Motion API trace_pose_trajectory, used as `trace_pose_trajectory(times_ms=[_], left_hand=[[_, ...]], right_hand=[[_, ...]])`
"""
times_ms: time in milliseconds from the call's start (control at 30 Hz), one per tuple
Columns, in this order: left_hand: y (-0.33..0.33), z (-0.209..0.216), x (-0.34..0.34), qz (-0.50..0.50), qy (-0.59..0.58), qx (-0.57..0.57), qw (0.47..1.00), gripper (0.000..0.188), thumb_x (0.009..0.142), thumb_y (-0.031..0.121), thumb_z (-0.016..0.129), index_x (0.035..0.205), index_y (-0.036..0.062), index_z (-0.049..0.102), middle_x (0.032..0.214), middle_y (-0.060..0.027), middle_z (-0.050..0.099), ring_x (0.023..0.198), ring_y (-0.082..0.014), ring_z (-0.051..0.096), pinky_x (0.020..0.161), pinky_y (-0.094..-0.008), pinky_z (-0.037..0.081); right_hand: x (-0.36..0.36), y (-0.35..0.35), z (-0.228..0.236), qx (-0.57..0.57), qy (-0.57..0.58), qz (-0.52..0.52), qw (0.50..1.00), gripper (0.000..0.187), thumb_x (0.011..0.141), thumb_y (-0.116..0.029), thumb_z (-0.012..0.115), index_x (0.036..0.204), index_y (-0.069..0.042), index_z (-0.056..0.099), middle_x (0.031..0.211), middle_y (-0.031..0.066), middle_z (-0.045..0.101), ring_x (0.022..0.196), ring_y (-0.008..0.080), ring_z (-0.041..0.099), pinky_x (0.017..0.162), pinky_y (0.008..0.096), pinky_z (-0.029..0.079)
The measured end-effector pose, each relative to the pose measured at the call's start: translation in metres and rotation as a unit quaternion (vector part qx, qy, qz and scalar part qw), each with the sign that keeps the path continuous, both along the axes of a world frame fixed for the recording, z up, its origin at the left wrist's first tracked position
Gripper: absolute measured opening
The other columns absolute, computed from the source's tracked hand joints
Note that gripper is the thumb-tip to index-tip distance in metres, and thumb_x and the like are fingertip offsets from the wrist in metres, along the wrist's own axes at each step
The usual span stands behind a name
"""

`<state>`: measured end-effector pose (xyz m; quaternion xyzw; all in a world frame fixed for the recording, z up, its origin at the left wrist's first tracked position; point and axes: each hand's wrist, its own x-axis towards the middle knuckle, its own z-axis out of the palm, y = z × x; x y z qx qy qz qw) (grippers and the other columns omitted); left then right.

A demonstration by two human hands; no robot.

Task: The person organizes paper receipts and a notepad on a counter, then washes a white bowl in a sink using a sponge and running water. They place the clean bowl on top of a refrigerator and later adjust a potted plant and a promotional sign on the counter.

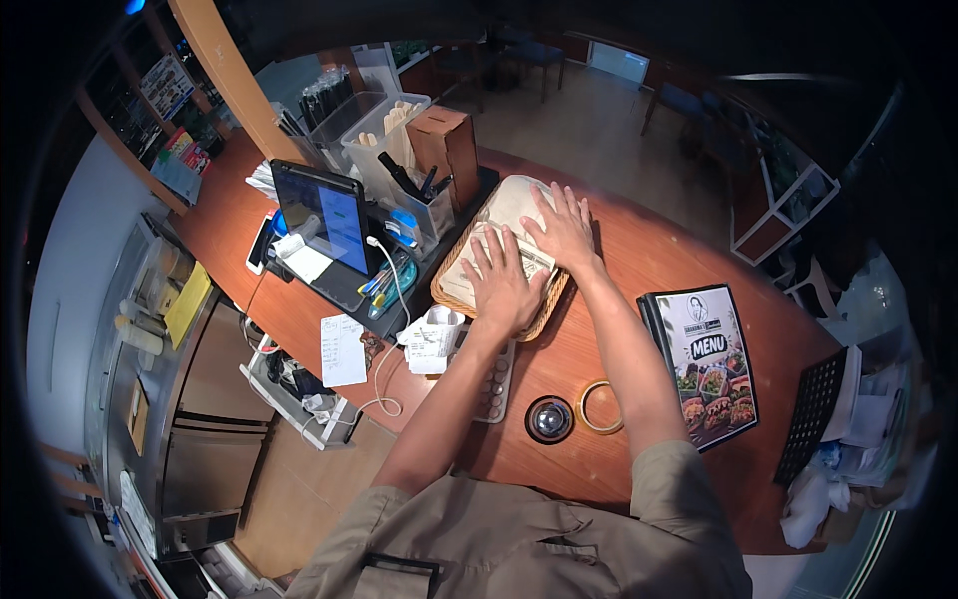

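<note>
"Quickly, left to right?"

"Tablet [324, 215], then wicker basket [445, 288] near the far edge of the counter [659, 255], beige paper [515, 203] inside. Left hand [506, 288] spread flat over the paper; right hand [565, 232] spread too."

"Step?"

"Probably patting paper level; next move likely calls for lifting both palms cleanly."

Your left fingers [489, 252] and right fingers [572, 205] hide part of the beige flat packets [512, 204] in the brown wicker basket [441, 293]. At six o'clock, your left forearm [446, 412] covers some of the grey, round-celled tray [495, 394], and the edge cuts off your olive-brown shirt [519, 529]. Dark chairs [539, 54] blur into shadow at twelve.
</note>
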<state>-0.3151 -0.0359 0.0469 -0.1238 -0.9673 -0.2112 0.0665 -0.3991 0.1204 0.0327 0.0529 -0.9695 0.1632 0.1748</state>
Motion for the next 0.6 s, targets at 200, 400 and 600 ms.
trace_pose_trajectory(times_ms=[200, 400, 600], left_hand=[[0.004, -0.007, -0.016, -0.085, 0.037, -0.057, 0.994, 0.084, 0.100, 0.053, 0.044, 0.162, 0.0089, 0.009, 0.167, -0.0206, 0.009, 0.152, -0.0474, 0.005, 0.117, -0.0687, 0.006], [0.003, -0.015, -0.015, -0.094, 0.052, -0.066, 0.992, 0.083, 0.100, 0.054, 0.041, 0.161, 0.0067, 0.012, 0.166, -0.0229, 0.010, 0.152, -0.0478, 0.006, 0.117, -0.0691, 0.004], [-0.006, 0.018, 0.011, -0.100, 0.110, -0.019, 0.989, 0.080, 0.101, 0.050, 0.045, 0.159, 0.0020, 0.018, 0.164, -0.0276, 0.012, 0.152, -0.0487, -0.001, 0.116, -0.0702, 0.000]], right_hand=[[-0.001, 0.002, -0.001, 0.029, -0.040, 0.017, 0.999, 0.068, 0.098, -0.052, 0.048, 0.158, -0.024, 0.031, 0.162, 0.0190, 0.027, 0.151, 0.0396, 0.019, 0.122, 0.0591, 0.010], [0.002, 0.011, 0.021, -0.039, -0.128, 0.047, 0.990, 0.074, 0.097, -0.051, 0.050, 0.160, -0.021, 0.026, 0.166, 0.0182, 0.017, 0.154, 0.0382, 0.010, 0.123, 0.0577, 0.003], [0.116, 0.035, 0.060, -0.351, 0.001, 0.075, 0.933, 0.065, 0.090, -0.033, 0.069, 0.148, -0.012, 0.048, 0.151, 0.0222, 0.046, 0.143, 0.0369, 0.040, 0.117, 0.0486, 0.032]])
